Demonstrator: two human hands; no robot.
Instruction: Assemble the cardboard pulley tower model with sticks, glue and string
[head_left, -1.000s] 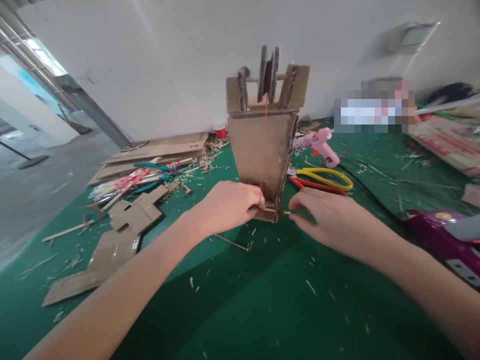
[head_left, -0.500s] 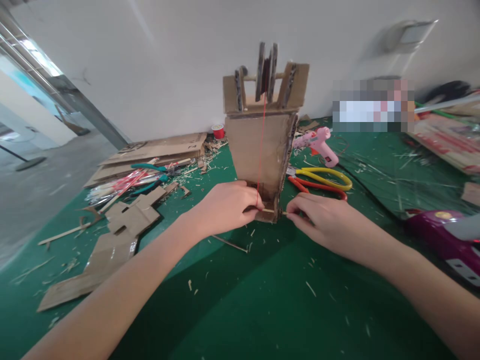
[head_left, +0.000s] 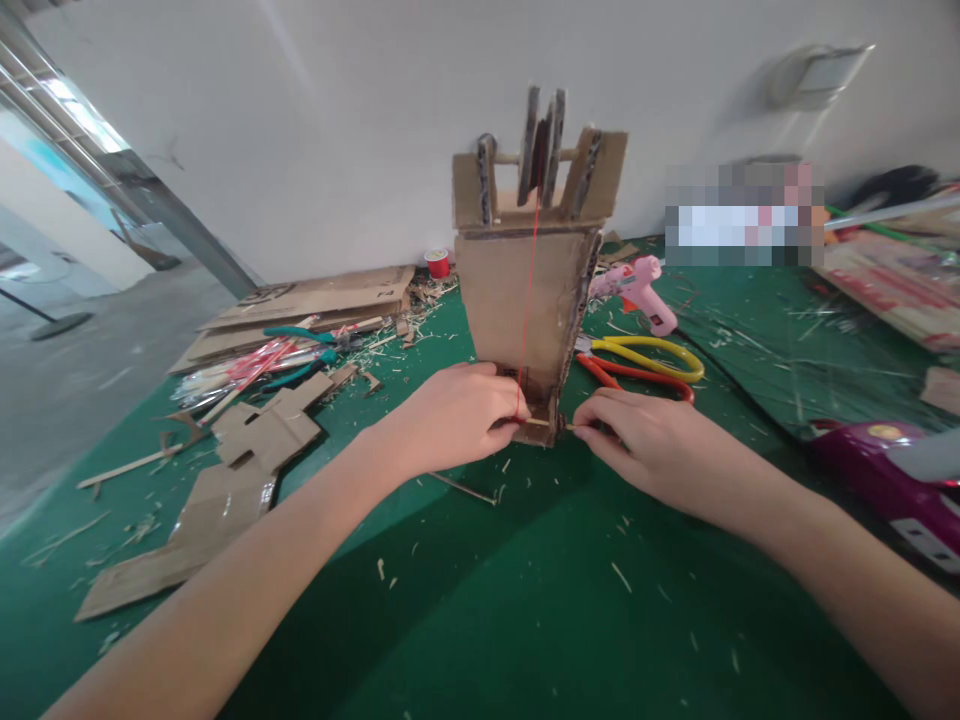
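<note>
A cardboard tower (head_left: 517,300) stands upright in front of me, with a cardboard pulley wheel (head_left: 531,150) on a stick axle at its top. From the wheel a red string (head_left: 530,290) runs down to my left hand (head_left: 469,410). That hand is closed at the tower's base, its fingertips pinching a thin wooden stick (head_left: 538,422) near the string. The stick passes through the base's right wall. Just outside that wall my right hand (head_left: 630,425) pinches the stick's protruding end between thumb and finger. My left hand covers the left part of the base.
Right of the tower lie yellow-and-red-handled pliers (head_left: 645,360), a pink glue gun (head_left: 645,295) and a purple device (head_left: 885,480). On the left are cardboard scraps (head_left: 240,470), teal-handled pliers (head_left: 300,335) and stacked cardboard sheets (head_left: 315,295). Wood shavings litter the green table (head_left: 480,620).
The tower's top has tilted slightly to the right, and the pulley wheel and string have shifted with it. Both hands keep nearly the same place and grip.
</note>
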